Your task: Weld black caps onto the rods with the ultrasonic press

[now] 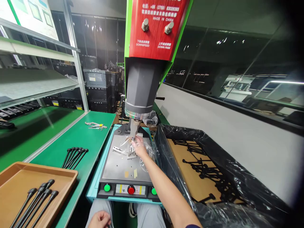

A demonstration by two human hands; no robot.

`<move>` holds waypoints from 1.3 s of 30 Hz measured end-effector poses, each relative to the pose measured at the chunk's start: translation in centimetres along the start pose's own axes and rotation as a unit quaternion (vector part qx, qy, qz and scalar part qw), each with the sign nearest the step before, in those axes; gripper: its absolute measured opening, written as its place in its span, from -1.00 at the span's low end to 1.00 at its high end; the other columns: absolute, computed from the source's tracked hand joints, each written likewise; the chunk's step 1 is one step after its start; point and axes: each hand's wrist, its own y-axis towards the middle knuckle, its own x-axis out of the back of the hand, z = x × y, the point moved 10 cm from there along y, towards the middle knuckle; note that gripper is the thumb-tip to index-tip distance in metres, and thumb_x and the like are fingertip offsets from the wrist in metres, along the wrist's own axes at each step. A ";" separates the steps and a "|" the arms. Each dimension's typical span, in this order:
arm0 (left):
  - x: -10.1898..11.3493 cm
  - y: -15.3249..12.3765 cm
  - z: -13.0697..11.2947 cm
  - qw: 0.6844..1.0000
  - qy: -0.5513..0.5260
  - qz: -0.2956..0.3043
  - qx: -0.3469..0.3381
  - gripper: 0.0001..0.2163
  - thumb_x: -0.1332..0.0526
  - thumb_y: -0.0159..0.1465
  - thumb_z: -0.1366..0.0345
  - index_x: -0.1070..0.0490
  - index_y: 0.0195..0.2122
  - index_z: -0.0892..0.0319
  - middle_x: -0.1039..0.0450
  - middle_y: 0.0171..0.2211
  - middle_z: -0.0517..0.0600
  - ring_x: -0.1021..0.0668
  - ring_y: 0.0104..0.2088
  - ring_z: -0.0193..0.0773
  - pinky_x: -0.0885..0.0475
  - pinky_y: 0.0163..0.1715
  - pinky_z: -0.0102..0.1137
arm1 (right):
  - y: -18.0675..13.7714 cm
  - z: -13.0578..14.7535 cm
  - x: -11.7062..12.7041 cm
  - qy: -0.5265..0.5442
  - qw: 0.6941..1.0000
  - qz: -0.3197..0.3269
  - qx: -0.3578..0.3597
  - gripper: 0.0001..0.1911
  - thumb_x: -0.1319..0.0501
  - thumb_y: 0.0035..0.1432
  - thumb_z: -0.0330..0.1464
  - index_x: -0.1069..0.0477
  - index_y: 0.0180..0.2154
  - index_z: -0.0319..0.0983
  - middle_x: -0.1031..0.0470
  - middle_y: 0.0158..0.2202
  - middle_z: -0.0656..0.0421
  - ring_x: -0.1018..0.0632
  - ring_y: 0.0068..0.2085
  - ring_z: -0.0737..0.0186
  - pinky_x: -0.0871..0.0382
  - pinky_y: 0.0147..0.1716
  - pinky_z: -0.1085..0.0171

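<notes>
two hands: right hand (139,146) at frame centre, fingers pinched on small clear plastic-wrapped part (132,141) under grey welder horn (134,126); left hand (99,219), bottom of frame, curled loosely, holding nothing.

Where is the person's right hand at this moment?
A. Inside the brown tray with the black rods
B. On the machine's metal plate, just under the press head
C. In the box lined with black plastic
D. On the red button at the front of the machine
B. The right hand reaches onto the metal plate, touching clear plastic film there right below the press head, well beyond the red button.
</notes>
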 end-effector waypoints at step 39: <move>25.6 -21.8 -22.1 0.791 0.473 -0.388 0.018 -0.84 -0.12 0.23 0.30 -0.49 -0.35 0.19 -0.54 -0.30 0.13 -0.55 -0.28 -0.04 -0.32 -0.31 -0.33 | -23.7 8.6 -4.6 0.351 0.841 0.303 -0.280 -0.44 -0.36 -0.02 0.01 -0.39 -0.13 -0.25 -0.48 -0.33 0.08 -0.48 -0.38 0.18 -0.38 -0.41 0.24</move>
